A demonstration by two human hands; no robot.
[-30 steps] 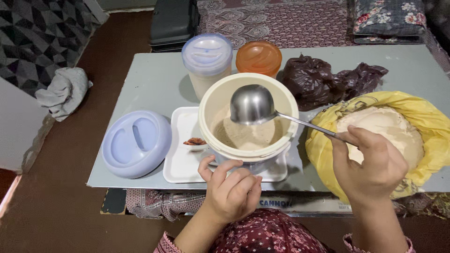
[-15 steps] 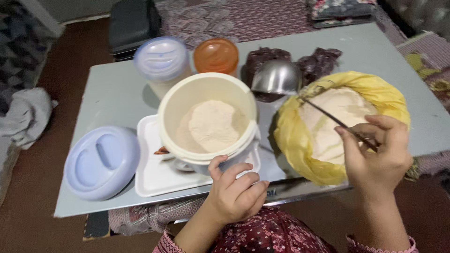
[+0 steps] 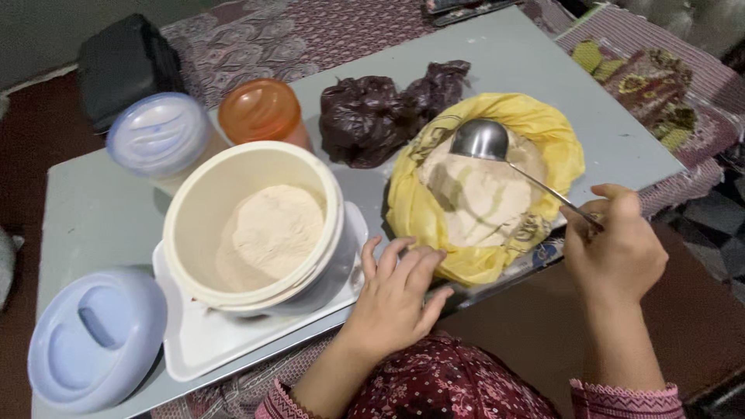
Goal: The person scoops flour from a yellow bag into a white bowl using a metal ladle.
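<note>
My right hand grips the thin handle of a steel ladle, whose bowl hovers over the flour in an open yellow plastic bag. My left hand rests with fingers spread against the near edge of the yellow bag, beside a cream round tub holding a mound of flour. The tub stands on a white rectangular tray on the grey table.
A pale blue lid lies at the table's near left corner. A pale blue-lidded jar and an orange-lidded jar stand behind the tub. A crumpled dark brown bag lies behind the yellow bag. Patterned cloth is at the right.
The ladle moved from above the tub to the right, over the yellow bag. My left hand let go of the tub's side and opened against the bag. The view shifted right.
</note>
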